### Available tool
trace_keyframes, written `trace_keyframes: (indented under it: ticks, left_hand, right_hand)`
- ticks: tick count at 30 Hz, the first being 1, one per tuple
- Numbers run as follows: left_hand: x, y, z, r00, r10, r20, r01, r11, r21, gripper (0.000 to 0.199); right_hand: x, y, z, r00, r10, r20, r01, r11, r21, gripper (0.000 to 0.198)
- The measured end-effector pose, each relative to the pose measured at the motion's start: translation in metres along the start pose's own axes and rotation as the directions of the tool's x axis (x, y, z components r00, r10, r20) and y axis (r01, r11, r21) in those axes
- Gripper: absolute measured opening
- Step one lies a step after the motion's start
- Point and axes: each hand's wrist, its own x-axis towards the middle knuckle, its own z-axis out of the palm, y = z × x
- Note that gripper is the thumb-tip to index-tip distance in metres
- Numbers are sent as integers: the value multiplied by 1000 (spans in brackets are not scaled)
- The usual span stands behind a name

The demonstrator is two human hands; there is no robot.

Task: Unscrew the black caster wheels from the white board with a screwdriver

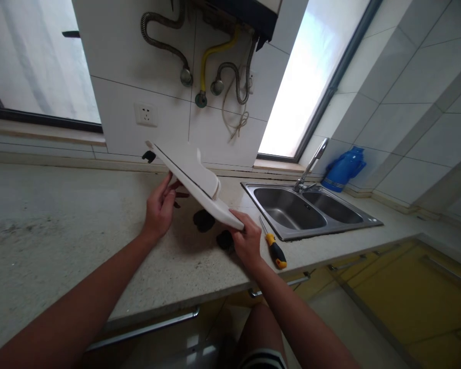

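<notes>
Between my hands, a flat white panel (200, 192) with a raised white part on top is held tilted above the counter, its right end lower. My left hand (159, 210) grips its near edge from the left, with some fingers hidden beneath. At the lower right end, my right hand (248, 238) is closed on the panel's corner. A black piece (149, 156) shows at the panel's far left end. Below the panel are a dark round lump (204, 221) and another black piece (225, 240). Just right of my right hand lies a yellow-and-black screwdriver (276, 251).
A steel double sink (284, 236) with a faucet (311, 164) is set into the counter (100, 256) on the right. Behind it leans a blue container (343, 169). Hoses and a yellow pipe (203, 61) hang on the wall above. Drawer handles (146, 328) line the counter's front.
</notes>
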Motion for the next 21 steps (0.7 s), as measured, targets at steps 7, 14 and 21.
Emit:
trace_keyframes:
  ticks: [7, 14, 21]
  left_hand:
    - [8, -14, -8, 1000, 23, -13, -22, 994, 107, 49]
    - [39, -51, -35, 908, -168, -383, 249, 953, 173, 28]
    - [57, -77, -68, 853, -236, -465, 355, 917, 185, 34]
  right_hand:
    - [15, 0, -5, 978, 94, -189, -95, 995, -1, 32]
    - [33, 14, -10, 919, 182, -348, -161, 983, 88, 60]
    - [56, 43, -13, 906, 244, -345, -169, 958, 233, 57]
